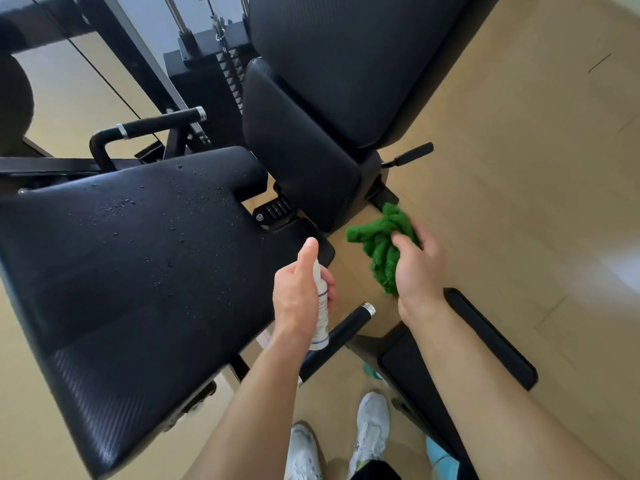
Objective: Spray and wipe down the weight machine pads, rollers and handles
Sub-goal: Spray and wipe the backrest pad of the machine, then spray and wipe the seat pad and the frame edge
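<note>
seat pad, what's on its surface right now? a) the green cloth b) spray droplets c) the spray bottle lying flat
b: droplets bead on the seat pad, while the green cloth is bunched in the right hand, off the pad.

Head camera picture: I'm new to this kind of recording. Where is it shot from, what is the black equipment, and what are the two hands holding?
The picture comes from one wide-angle camera worn on a person's head, looking down. That is why the arms reach in from the bottom, and the white shoes are the wearer's own.

The black equipment is a gym weight machine. It has a large black padded seat speckled with droplets, upright black back pads behind it, and black handles with chrome end caps.

The left hand holds a small white spray bottle with a finger on its top. The right hand grips a bunched green cloth above the pale wooden floor.

The droplets suggest the seat is sprayed but not yet wiped.
</note>
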`<act>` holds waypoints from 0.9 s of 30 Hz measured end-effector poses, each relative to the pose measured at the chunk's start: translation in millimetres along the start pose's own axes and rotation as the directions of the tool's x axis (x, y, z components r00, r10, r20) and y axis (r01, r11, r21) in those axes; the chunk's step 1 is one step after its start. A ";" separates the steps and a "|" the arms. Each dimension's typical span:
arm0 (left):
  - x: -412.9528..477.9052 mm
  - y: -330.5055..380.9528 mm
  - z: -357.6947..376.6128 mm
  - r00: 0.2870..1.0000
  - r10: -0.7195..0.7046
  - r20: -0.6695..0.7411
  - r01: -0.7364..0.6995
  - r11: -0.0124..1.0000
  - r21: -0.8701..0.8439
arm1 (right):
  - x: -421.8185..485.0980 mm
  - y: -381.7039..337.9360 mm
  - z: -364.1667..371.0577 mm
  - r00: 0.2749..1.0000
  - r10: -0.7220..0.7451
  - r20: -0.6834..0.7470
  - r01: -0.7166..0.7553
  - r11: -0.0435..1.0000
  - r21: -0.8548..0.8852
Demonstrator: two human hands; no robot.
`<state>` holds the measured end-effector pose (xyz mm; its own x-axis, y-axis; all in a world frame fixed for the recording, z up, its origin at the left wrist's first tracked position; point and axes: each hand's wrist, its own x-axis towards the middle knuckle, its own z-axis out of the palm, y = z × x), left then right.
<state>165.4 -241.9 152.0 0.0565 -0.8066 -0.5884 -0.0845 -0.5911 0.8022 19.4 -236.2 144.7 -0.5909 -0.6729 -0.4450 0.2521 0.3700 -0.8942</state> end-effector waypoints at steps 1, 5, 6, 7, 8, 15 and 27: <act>-6.1 -2.6 0.4 1.000 -0.023 0.008 0.024 1.000 -0.011 | -6.2 2.9 -8.9 0.999 0.044 -0.006 -0.044 0.999 0.027; -31.8 -15.8 0.2 0.993 -0.102 0.059 0.107 0.991 -0.082 | -30.5 16.5 -37.2 0.985 0.171 0.013 -0.172 0.983 0.071; -38.8 -20.7 -0.4 0.992 -0.110 0.066 0.116 0.990 -0.079 | -37.2 19.4 -42.8 0.981 0.192 0.007 -0.191 0.978 0.080; -45.8 -25.9 -0.6 0.991 -0.116 0.068 0.121 0.990 -0.071 | -42.5 22.2 -47.6 0.978 0.210 -0.002 -0.208 0.973 0.098; -52.6 -32.2 -0.4 0.991 -0.122 0.062 0.126 0.990 -0.061 | -46.7 25.6 -52.7 0.973 0.229 -0.020 -0.225 0.967 0.119; -95.8 -110.1 -2.2 0.974 -0.199 -0.106 0.187 0.976 -0.111 | -76.4 64.2 -83.7 0.947 0.302 -0.107 -0.292 0.951 0.102; -116.1 -179.3 11.0 0.920 -0.134 -0.368 0.072 0.981 -0.179 | -109.9 122.9 -110.8 0.973 0.226 0.049 -0.224 0.973 -0.050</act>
<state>163.0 -42.3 75.4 0.4298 -0.6642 -0.6117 0.0988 -0.6388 0.7630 30.3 -45.9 89.1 -0.4803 -0.6024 -0.6375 0.3395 0.5426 -0.7684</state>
